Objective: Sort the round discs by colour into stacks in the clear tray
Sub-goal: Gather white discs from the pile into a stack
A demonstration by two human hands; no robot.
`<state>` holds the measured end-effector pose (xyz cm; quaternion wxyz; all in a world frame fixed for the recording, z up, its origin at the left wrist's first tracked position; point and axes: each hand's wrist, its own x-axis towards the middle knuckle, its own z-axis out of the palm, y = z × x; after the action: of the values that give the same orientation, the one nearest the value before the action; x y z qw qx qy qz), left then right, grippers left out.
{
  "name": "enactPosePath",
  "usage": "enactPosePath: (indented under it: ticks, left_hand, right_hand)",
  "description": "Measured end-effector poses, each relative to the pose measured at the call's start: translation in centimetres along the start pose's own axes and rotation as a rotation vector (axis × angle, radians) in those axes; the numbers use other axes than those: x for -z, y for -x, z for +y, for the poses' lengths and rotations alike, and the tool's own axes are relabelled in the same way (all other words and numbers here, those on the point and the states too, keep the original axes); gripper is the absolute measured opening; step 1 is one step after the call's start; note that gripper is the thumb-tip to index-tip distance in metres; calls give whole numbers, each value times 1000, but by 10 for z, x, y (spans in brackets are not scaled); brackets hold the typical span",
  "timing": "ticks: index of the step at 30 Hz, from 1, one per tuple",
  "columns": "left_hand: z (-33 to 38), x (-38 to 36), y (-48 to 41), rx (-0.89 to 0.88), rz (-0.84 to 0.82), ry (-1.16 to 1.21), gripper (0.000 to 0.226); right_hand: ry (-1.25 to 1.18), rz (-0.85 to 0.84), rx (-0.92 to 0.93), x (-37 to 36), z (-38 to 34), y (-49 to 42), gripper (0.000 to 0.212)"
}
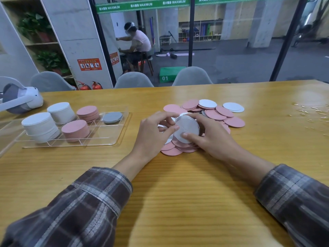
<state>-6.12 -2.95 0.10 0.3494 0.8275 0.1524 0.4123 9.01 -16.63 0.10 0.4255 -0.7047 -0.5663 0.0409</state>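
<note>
A loose pile of pink and white discs lies on the wooden table right of centre. Over its near side, both hands hold a small stack of grey discs tilted toward me. My left hand grips its left edge with curled fingers and thumb; my right hand grips its right edge. To the left, the clear tray holds two white stacks, two pink stacks and a low grey stack.
A white and grey headset rests at the table's far left. Clear plastic scraps lie at the far right. A lone white disc sits beyond the pile. Grey chairs stand behind the table.
</note>
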Motion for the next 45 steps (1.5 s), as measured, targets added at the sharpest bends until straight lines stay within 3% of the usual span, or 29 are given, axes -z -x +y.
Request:
enactPosePath:
  ticks: [3, 6, 12, 22, 26, 32, 35, 41, 45]
  left_hand:
    - [-1, 1, -2, 2, -4, -4, 33]
    - [-11, 11, -4, 17, -25, -157, 25]
    - [-36, 21, -3, 221, -160, -473, 33]
    - [-23, 24, 0, 118, -153, -434, 28]
    - [-15, 21, 1, 42, -222, -377, 9]
    - [-18, 21, 1, 37, -286, -311, 15]
    - [-19, 22, 1, 67, -287, -358, 19]
    - [-15, 27, 0, -72, -232, -383, 38]
    - [-4, 21, 1, -20, -181, -167, 47]
  right_hand:
    - [28, 23, 13, 0, 0, 0, 39]
    - [51, 45, 0, 1, 1, 0, 38]
    - [65, 32, -26, 3, 1, 0, 34]
    - [30, 69, -106, 2, 9, -1, 30]
    - [24, 71, -121, 3, 9, -2, 29]
    - [25, 73, -129, 3, 10, -1, 29]
    - [6, 83, -139, 2, 9, -1, 43]
    - [-5, 92, -125, 2, 12, -2, 38]
    - [2, 80, -126, 3, 13, -3, 43]
